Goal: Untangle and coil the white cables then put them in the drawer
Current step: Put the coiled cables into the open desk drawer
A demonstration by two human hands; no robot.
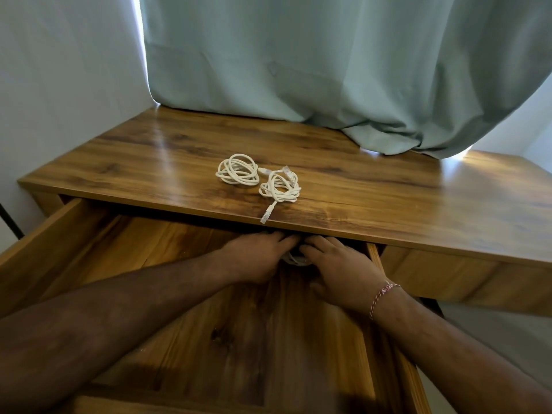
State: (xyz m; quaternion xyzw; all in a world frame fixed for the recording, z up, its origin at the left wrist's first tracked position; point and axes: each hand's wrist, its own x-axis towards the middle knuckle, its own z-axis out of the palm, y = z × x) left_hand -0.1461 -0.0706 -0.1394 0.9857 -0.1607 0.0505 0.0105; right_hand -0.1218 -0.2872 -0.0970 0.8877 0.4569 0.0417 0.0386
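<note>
Item one: drawer (pixel 89 234), wooden, pulled fully out beneath the desk top (pixel 388 204). We have both hands inside it at the far end, under the desk edge. Left hand (pixel 257 255) and right hand (pixel 340 268) lie knuckles up with fingers bent down around a white cable (pixel 294 259), of which only a sliver shows between them; we cannot tell how firmly either grips it. Right wrist carries a red-and-white thread bracelet (pixel 380 297).

Items two and three: coiled white cable (pixel 237 170) and second coil (pixel 279 188), just beside one another on the desk top. Green curtain (pixel 328 70) behind.
</note>
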